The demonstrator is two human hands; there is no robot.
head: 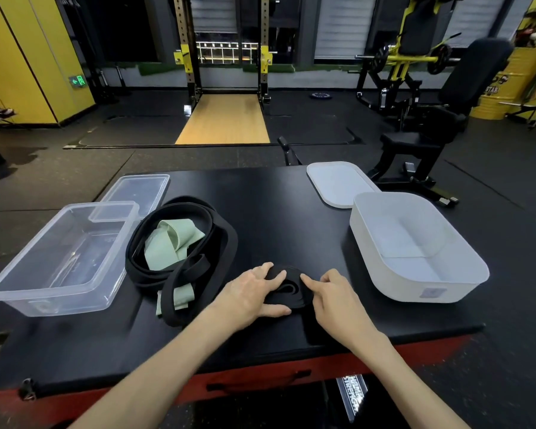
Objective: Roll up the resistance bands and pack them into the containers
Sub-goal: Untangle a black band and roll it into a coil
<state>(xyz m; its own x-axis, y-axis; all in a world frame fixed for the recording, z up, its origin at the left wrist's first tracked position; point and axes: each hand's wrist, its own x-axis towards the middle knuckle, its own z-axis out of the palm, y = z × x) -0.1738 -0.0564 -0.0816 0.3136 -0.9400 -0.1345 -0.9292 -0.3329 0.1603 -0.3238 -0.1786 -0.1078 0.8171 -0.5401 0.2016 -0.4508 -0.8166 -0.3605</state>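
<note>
Toward the left edge of the black padded platform (276, 212), a clear, rigid plastic container (59, 301) is seen standing empty, with its clear lid (136, 193) laid flat behind it, near the far left corner. Just beside the container, a loose pile of black bands (223, 243) is heaped in wide, overlapping loops, and a pale green band (164, 246), thinner and flatter with a matte, cloth-like look, is tangled through them. Near the front edge, about the middle, the rolled band (288, 289) is held as a flat black coil. It is bracketed by the left hand (251, 292), whose fingers are spread over its far side while the thumb lies along its near side. The coil's right rim is touched by the outstretched index finger of the right hand (338, 297); whether a thumb is pinching underneath cannot be told. The band is judged to be light, rubbery and springy, likely to uncoil if released, so it is best gripped across the whole roll with the loose tail trapped. Toward the far right corner a white, matte lid (338, 184) with rounded corners is laid flat, and in front of it, by the right edge, an empty opaque white container (399, 286) with deep, smooth walls is found.
</note>
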